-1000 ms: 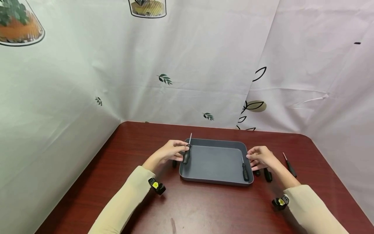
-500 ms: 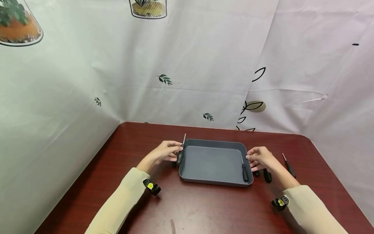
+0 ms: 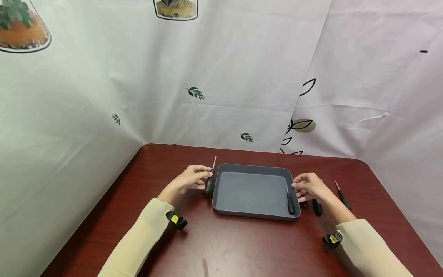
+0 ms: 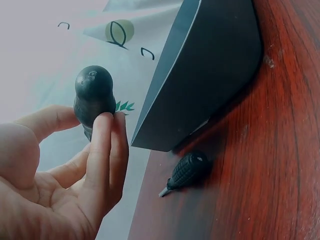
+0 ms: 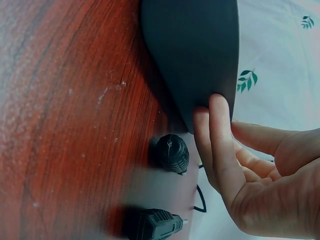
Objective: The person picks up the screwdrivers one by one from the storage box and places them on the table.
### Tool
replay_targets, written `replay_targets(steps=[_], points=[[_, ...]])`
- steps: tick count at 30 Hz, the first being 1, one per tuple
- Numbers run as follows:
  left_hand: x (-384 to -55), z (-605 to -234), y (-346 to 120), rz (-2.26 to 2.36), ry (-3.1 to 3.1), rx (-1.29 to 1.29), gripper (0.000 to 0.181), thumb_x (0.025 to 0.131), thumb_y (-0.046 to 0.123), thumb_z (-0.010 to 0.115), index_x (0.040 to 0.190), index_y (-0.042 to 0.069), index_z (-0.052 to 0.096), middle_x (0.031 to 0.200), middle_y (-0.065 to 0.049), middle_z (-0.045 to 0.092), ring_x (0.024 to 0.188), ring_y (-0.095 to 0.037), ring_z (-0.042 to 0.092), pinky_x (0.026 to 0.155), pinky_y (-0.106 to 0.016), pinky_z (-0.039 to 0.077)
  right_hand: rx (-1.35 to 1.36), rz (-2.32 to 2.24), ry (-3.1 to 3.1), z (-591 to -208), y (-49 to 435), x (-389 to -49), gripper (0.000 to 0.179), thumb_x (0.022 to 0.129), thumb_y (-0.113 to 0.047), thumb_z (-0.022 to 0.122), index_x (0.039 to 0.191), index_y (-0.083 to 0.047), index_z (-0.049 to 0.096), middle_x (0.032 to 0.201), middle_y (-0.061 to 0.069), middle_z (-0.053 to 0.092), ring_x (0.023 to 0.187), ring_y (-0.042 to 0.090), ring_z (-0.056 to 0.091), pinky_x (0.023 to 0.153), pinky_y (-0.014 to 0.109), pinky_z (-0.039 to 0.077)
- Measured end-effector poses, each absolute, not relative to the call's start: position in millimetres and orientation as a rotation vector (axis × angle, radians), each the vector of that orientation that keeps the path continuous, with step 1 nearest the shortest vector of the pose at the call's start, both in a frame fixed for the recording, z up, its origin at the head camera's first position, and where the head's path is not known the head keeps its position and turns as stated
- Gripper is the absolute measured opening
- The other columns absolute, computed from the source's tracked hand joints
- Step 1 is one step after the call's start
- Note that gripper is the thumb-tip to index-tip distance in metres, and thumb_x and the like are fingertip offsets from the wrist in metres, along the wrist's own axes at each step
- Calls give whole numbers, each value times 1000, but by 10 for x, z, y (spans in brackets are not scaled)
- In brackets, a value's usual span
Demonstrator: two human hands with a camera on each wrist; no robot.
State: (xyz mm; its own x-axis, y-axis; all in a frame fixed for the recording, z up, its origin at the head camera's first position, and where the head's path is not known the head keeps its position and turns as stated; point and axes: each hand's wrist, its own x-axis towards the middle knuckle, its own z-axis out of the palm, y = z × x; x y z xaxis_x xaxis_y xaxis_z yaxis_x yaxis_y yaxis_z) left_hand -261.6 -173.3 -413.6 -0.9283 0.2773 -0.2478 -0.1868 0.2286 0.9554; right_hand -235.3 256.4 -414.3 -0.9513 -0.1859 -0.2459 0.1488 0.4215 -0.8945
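Observation:
My left hand [image 3: 188, 179] pinches a black-handled screwdriver [image 3: 209, 185] just outside the left wall of a grey rectangular tray [image 3: 252, 192]. Its shaft points up and away, with the rounded handle end toward me. Below it, in the left wrist view, another black-handled screwdriver [image 4: 189, 169] lies on the table beside the tray. At the tray's right side, my right hand [image 3: 309, 186] pinches the rim, fingers on the outer wall and thumb over the inside. One screwdriver [image 3: 290, 204] lies inside the tray along its right wall.
Right of the tray, several black-handled screwdrivers lie on the reddish wooden table [image 3: 242, 246]: one close to the wall [image 5: 171, 152], a thicker one [image 3: 317, 207] beside it, and one [image 3: 343, 196] farther right. A white printed cloth [image 3: 221, 77] hangs behind the table.
My left hand has carried the screwdriver leftward, from over the tray's left edge to outside it. The right hand and the tray have stayed in place.

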Motion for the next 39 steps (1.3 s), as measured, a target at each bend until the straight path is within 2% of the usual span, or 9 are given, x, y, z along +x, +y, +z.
replay_targets(steps=[10, 26, 39], points=[[-2617, -4150, -1851, 1741, 2184, 32, 42, 96, 16, 65, 134, -2, 59, 99, -13, 63, 72, -15, 66, 65, -28, 61, -15, -1530, 2375, -4142, 2563, -2351, 32, 98, -3, 60, 121, 18, 50, 84, 12, 64, 65, 20, 67, 61, 40, 63], [-2662, -4195, -2000, 1709, 2242, 33, 42, 97, 15, 65, 135, -2, 58, 101, -15, 68, 74, -16, 69, 67, -30, 62, -28, -1526, 2377, -4135, 2580, -2350, 33, 99, -3, 60, 122, 18, 49, 88, 13, 65, 67, 22, 67, 61, 40, 63], [-2650, -4226, -2104, 1644, 2265, 60, 45, 98, 15, 66, 137, -4, 56, 117, -17, 65, 75, -16, 66, 68, -30, 62, -36, -1537, 2371, -4139, 2573, -2350, 32, 98, -3, 60, 121, 17, 50, 85, 12, 65, 66, 21, 67, 61, 40, 63]])
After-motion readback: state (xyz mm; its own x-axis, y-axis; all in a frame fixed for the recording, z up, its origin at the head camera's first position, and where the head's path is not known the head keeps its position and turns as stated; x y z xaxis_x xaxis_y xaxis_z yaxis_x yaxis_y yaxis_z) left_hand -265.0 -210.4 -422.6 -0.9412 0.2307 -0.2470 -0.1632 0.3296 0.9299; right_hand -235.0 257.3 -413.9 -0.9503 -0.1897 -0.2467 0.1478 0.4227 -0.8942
